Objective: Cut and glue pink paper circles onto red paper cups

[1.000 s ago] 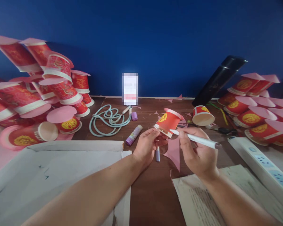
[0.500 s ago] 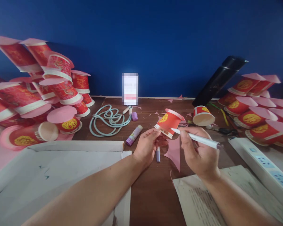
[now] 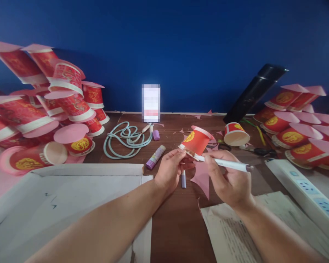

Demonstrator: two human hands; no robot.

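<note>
Between thumb and fingers, my left hand [image 3: 170, 168] grips a red paper cup [image 3: 199, 141] by its white rim. The cup is upside down and tilted, with a yellow emblem on its side and a pink paper disc on its base. My right hand [image 3: 230, 179] holds a white marker pen [image 3: 228, 164], its tip at the cup's rim; whether it touches I cannot tell. Below the cup are a pink paper scrap [image 3: 202, 179] and a small pale purple stick [image 3: 183, 179], perhaps the pen's cap. Another red cup [image 3: 237, 134] lies on its side beyond my right hand.
Stacked red cups with pink discs stand at left [image 3: 79, 106] and right [image 3: 290, 138]. Around the brown table [image 3: 175, 233] are a glue stick [image 3: 155, 157], a coiled cable [image 3: 120, 140], a lit phone [image 3: 151, 104], a black flask [image 3: 256, 94], a power strip [image 3: 304, 186] and a white box lid [image 3: 79, 204].
My right hand has moved the pen slightly left and down, from the cup's side to its rim. The left hand and the cup stay nearly in place.
</note>
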